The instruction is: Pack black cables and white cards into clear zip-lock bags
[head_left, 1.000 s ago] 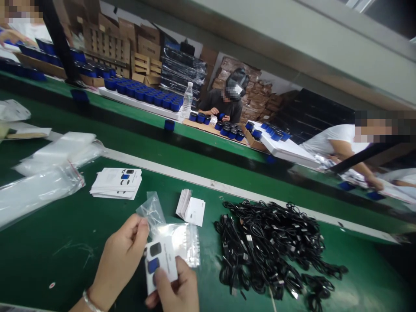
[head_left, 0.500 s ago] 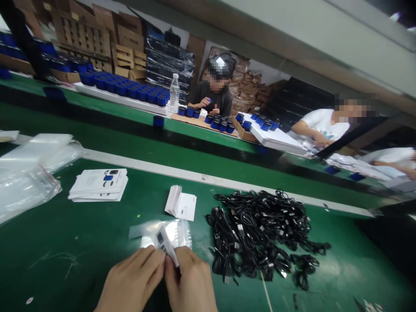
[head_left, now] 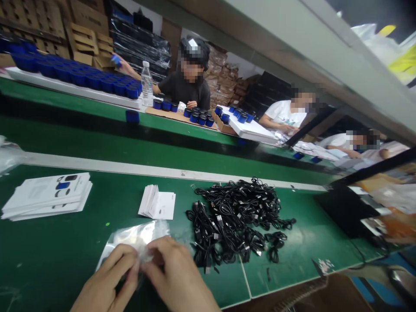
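My left hand (head_left: 108,279) is closed, its fingers pinching a clear plastic bag (head_left: 138,234). From the other side, my right hand (head_left: 178,273) grips the bag's near edge, with the two sets of fingertips almost touching. Something pale shows through the crinkled film; I cannot make out what it is. Just beyond the bag lie folded white leaflets (head_left: 165,206), partly fanned up. To the right spreads a heap of black USB cables (head_left: 240,216), bundled in coils. A stack of printed white sheets (head_left: 48,195) lies to the left.
Across a raised green ledge, a person in a dark top (head_left: 188,86) holds a blue item out sideways. Blue jars (head_left: 94,80) fill a white tray beside a water bottle (head_left: 147,84). Other people sit farther right. A black box (head_left: 347,212) stands at the right end.
The folded leaflet that was between my fingers is no longer visible, and both hands now pinch the bag. My view has swung right. The person opposite has stretched an arm sideways.
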`<state>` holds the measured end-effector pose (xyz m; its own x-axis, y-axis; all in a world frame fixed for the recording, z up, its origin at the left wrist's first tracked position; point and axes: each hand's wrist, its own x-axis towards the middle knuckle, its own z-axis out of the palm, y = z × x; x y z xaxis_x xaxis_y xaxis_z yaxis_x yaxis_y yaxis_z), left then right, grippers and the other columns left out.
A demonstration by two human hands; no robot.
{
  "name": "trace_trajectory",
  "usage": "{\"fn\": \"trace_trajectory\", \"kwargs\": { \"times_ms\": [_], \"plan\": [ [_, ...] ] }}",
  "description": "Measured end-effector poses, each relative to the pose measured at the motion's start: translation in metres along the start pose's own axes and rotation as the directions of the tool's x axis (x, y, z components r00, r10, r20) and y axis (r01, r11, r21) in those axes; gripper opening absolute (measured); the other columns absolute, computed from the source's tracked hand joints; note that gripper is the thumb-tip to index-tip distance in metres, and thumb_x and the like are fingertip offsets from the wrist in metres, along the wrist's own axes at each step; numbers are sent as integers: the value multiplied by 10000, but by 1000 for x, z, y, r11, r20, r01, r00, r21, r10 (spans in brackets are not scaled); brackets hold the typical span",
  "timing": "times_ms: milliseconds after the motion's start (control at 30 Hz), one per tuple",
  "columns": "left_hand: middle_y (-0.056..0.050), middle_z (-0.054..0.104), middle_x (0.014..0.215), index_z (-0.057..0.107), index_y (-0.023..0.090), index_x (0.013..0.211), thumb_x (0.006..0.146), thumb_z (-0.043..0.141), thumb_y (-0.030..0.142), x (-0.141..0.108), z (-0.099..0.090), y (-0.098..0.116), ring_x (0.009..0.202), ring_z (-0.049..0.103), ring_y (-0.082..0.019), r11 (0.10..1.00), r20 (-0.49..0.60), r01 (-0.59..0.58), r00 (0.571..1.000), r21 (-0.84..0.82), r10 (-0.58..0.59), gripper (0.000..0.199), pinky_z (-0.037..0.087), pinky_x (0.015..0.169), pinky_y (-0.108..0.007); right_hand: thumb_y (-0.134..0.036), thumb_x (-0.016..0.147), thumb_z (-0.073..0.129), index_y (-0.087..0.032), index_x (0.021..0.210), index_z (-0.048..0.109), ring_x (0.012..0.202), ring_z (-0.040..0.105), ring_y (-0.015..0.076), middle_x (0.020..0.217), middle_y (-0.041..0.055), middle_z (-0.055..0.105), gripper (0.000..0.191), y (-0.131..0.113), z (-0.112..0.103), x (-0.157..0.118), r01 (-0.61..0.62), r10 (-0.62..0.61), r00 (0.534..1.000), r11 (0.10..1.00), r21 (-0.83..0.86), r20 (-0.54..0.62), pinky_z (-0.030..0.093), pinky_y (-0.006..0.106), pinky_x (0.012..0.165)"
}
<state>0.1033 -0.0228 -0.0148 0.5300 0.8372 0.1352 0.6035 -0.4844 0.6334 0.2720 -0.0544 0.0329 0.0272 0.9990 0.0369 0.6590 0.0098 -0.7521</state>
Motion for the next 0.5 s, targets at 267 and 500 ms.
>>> {"fn": "trace_trajectory", "kwargs": {
  "times_ms": [267, 500],
  "plan": [
    [38, 574, 784, 462, 258, 778, 907, 354, 365, 17, 0, 2, 628, 616, -89, 989, 84, 124, 990, -86, -116, 199, 467, 586, -142, -380, 794, 688, -160, 747, 675, 729, 657, 259, 791, 108, 673, 225, 40, -87, 36, -422, 314, 905, 739, -525, -286, 421, 291, 596],
    [46, 556, 709, 484, 248, 713, 892, 360, 338, 24, -8, 16, 595, 600, -98, 993, 101, 106, 990, -57, -99, 235, 462, 582, -182, -295, 918, 507, -130, 1133, 601, 854, 659, 269, 1029, 143, 669, 286, 43, -86, 32, -443, 330, 894, 752, -489, -302, 428, 312, 667]
  ]
}}
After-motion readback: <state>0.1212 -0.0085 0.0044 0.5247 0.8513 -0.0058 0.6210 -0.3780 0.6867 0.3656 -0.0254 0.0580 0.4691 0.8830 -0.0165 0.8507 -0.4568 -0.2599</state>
